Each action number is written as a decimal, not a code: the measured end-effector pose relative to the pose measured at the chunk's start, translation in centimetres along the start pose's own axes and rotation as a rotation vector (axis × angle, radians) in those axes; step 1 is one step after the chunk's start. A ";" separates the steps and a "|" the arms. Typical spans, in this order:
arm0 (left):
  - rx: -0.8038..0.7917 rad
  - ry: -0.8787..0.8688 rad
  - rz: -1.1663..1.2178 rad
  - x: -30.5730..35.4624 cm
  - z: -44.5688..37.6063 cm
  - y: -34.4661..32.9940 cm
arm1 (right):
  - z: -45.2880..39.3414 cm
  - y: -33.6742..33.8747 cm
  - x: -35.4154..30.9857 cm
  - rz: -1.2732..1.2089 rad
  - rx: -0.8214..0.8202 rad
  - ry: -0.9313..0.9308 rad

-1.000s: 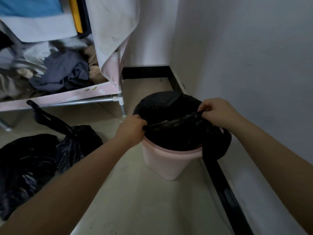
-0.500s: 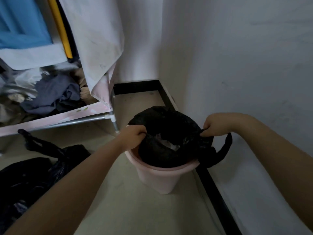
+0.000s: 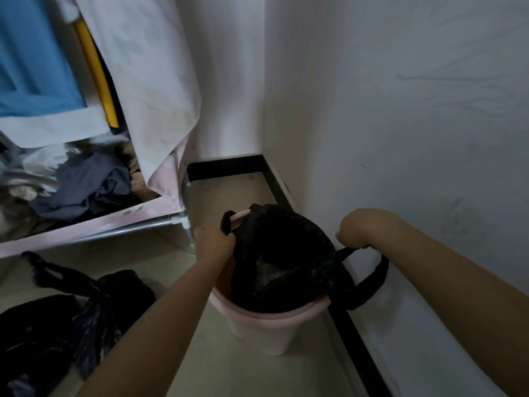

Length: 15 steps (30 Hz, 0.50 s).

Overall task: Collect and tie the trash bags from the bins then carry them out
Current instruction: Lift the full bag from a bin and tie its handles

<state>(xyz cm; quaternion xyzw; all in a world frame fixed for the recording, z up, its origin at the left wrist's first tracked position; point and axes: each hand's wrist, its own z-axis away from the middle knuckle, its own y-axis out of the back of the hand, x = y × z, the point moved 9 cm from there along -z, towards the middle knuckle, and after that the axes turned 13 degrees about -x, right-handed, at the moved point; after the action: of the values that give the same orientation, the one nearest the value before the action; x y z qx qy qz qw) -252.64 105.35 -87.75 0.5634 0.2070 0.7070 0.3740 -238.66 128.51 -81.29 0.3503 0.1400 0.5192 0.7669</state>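
Two bare hands are on the job here, both clamped onto the black plastic trash bag (image 3: 282, 253) that sits inside the round pale pink plastic bin (image 3: 263, 325). The bin stands on the beige floor (image 3: 217, 365), tucked into the corner against the white wall (image 3: 400, 124) and its black skirting strip (image 3: 355, 342). The left hand (image 3: 213, 243) is at the bin's left rim, fingers curled tight around a black handle loop of the bag. The right hand (image 3: 356, 232) is above the bin's right rim, fist closed on the opposite loop, which droops in an arc outside the bin toward the wall. The bag mouth gapes between the two grips, something pale and crumpled showing inside. Left of the bin, a second black trash bag (image 3: 94, 305), already knotted, lies on the floor. Behind that, a pink fabric wardrobe on a metal frame (image 3: 120, 222) holds a heap of dark and light clothes (image 3: 83, 184).
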 end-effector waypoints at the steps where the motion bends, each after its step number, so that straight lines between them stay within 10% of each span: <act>1: -0.017 0.038 -0.070 -0.2 -0.5 -0.1 | -0.1 -0.2 -0.2 -0.036 0.009 0.045; 10: -0.022 0.055 -0.231 1.6 -4.5 -1.3 | -1.3 0.9 -0.8 -0.126 0.287 0.213; 15: -0.167 -0.069 0.442 5.5 -4.0 -1.3 | -2.2 2.8 1.4 -0.308 0.327 0.062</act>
<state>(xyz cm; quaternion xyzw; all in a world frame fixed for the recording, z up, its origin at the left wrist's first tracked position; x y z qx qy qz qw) -256.53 110.84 -86.24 0.5859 0.0067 0.7667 0.2623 -241.31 131.19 -80.70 0.4285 0.2977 0.3769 0.7653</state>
